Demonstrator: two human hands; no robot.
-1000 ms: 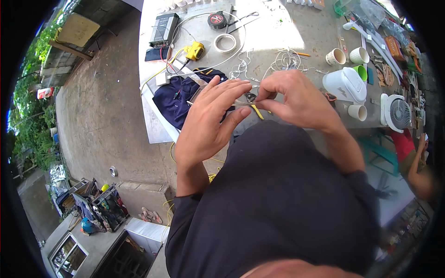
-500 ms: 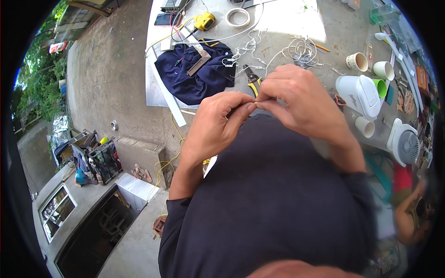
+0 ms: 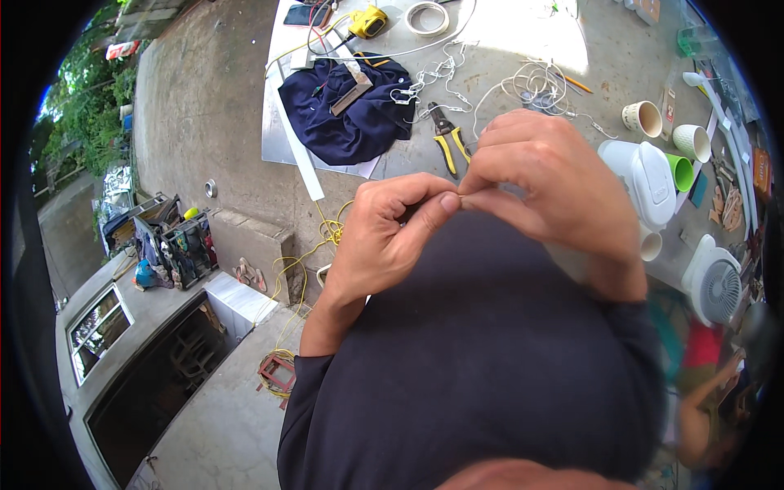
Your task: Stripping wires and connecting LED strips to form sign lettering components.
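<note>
In front of my chest, both hands meet fingertip to fingertip. My left hand (image 3: 392, 233) pinches with thumb and forefinger, and my right hand (image 3: 543, 171) pinches right against it. Whatever lies between the fingertips is too small to make out. Just beyond the fingers, a wire stripper with yellow-and-black handles (image 3: 442, 135) lies on the table, partly covered by my right hand. Farther off are a white cord with small white modules (image 3: 445, 77) and a loose coil of white wire (image 3: 535, 86).
A dark blue cloth (image 3: 343, 126) with a metal try square (image 3: 353, 96) lies left of the stripper. Behind are a yellow tool (image 3: 367, 21) and a tape roll (image 3: 426, 18). Cups (image 3: 643, 118), a white lidded container (image 3: 651, 184) and a fan (image 3: 717, 286) stand right. A person (image 3: 706, 408) is lower right.
The view has shifted a little, and more of the wire stripper's handles shows. Both hands stay pinched together, with only a slight shift of the fingers.
</note>
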